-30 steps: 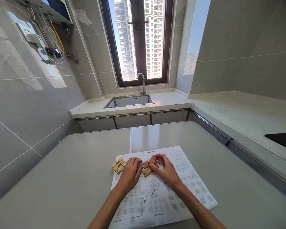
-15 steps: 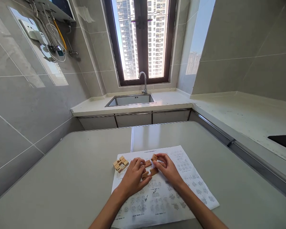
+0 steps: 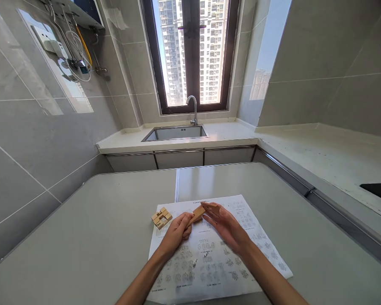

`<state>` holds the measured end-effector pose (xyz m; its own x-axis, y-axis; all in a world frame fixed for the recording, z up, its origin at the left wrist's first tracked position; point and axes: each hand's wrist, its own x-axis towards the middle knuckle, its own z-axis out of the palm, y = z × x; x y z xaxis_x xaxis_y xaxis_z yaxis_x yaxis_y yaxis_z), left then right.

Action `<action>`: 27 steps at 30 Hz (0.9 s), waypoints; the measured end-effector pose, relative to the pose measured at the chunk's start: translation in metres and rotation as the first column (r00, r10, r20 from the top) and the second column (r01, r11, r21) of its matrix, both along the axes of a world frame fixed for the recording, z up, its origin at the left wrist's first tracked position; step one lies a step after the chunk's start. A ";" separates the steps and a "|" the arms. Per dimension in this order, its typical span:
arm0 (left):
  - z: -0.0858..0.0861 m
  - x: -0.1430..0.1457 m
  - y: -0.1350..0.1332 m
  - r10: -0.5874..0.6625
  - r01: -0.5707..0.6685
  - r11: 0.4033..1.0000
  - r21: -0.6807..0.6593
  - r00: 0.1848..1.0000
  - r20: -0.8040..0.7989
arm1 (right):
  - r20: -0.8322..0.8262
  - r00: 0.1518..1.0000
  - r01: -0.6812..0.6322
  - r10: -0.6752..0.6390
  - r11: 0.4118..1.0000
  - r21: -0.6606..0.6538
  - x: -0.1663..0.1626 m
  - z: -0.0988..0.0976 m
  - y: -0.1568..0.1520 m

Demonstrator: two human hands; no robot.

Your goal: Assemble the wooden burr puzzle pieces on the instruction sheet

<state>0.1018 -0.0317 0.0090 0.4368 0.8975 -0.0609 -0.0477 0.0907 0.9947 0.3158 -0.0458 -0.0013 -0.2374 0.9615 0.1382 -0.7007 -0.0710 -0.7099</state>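
Pinched in the left hand [image 3: 177, 231], low in the middle of the frame: a brown wooden block [image 3: 197, 213], gripped at its lower end between thumb and curled fingers and raised off the paper at a slant, upper end pointing up and to the right. Touching that upper end, the fingertips [image 3: 207, 207] of the right hand [image 3: 227, 226], spread flat and loose, palm turned toward the block, closing on nothing. Under both hands, a printed sheet [image 3: 216, 262] covered with rows of small diagrams, lying flat and reaching down to the bottom edge of the frame. Just left of the left hand, on the sheet's upper left corner, a paler cluster of wooden pieces [image 3: 161, 217], lying apart from the held block and untouched. Beneath the sheet, a grey table [image 3: 82, 237] with a seam running up the middle, filling the lower half of the picture. Beyond the table's far edge, in the centre of the frame, a pale counter [image 3: 228, 135] with a steel sink [image 3: 174, 133] and a curved tap [image 3: 193, 108] behind it. Above the tap, a dark-framed window [image 3: 192, 55] with high-rise towers outside. In the upper left corner, hoses and a yellow pipe [image 3: 82, 40] against the grey wall tiles. At the far right edge, a dark hob [image 3: 379, 191] set into the side counter.
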 end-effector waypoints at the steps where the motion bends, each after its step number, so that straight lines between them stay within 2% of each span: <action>1: -0.003 0.001 0.000 -0.017 0.019 0.999 -0.046 0.999 0.043 | -0.007 1.000 -0.017 0.017 1.000 -0.001 0.000 0.000 -0.001; 6: -0.011 0.002 0.000 -0.058 0.085 0.980 -0.181 0.986 0.154 | 0.032 0.998 -0.057 0.055 0.997 0.046 -0.002 0.004 -0.003; 16: -0.003 -0.004 0.000 -0.084 0.123 0.965 -0.232 0.982 0.170 | 0.369 0.927 0.033 -0.064 0.995 0.089 -0.001 0.005 -0.003; 27: 0.004 -0.012 0.005 -0.104 0.130 0.958 -0.255 0.988 0.114 | 0.427 0.904 -0.056 -0.006 0.990 0.131 0.007 0.009 -0.004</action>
